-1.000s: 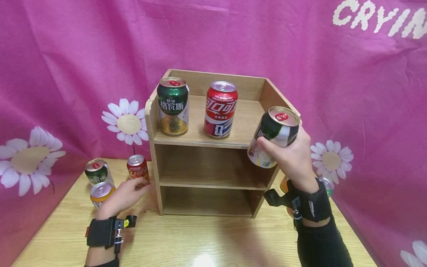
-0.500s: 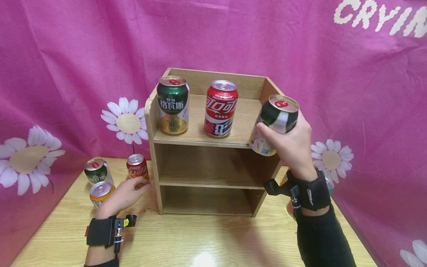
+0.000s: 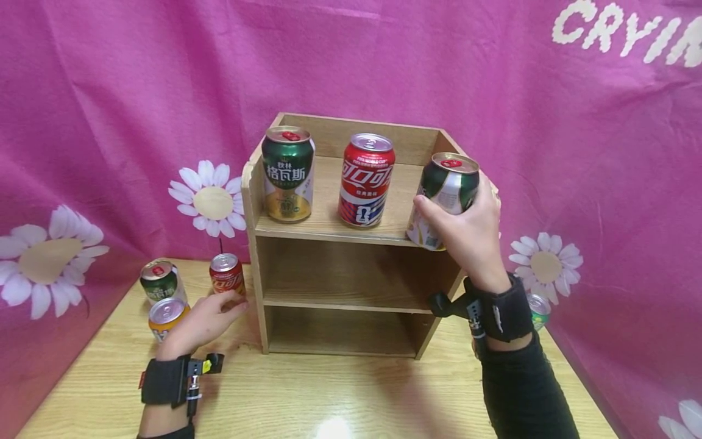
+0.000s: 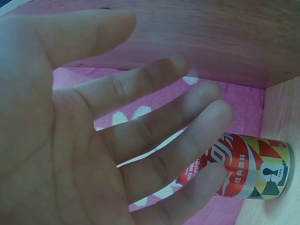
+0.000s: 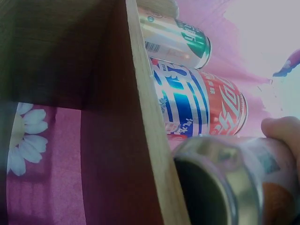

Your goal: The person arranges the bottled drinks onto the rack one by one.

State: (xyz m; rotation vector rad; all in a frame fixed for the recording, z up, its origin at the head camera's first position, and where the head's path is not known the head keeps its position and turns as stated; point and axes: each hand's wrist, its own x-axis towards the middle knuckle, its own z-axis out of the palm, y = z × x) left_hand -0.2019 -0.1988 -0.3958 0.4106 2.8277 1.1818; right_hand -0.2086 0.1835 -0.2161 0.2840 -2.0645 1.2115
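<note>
My right hand [image 3: 468,228] grips a green-and-white drink can [image 3: 451,184], thumb on its near side. The can leans slightly at the right front of the wooden shelf unit's [image 3: 351,236] top board. Its base [image 5: 206,187] overlaps the board's front edge in the right wrist view. Left of it on that board stand a red cola can [image 3: 365,183] and a green-and-gold can [image 3: 287,177], both upright. My left hand [image 3: 204,326] is over the table with its fingers loosely extended, holding nothing; a red-and-yellow cola can [image 4: 243,166] stands just beyond its fingertips.
Left on the table [image 3: 263,396] stand another green can [image 3: 159,280] and an orange can [image 3: 167,317]. A green-topped can [image 3: 540,311] shows at the right, partly behind my right wrist. Pink flowered cloth [image 3: 351,55] hangs behind and around the sides.
My right hand has raised the green-and-white can and brought it a little left, from in front of the top board to its front edge. The left hand has stayed still.
</note>
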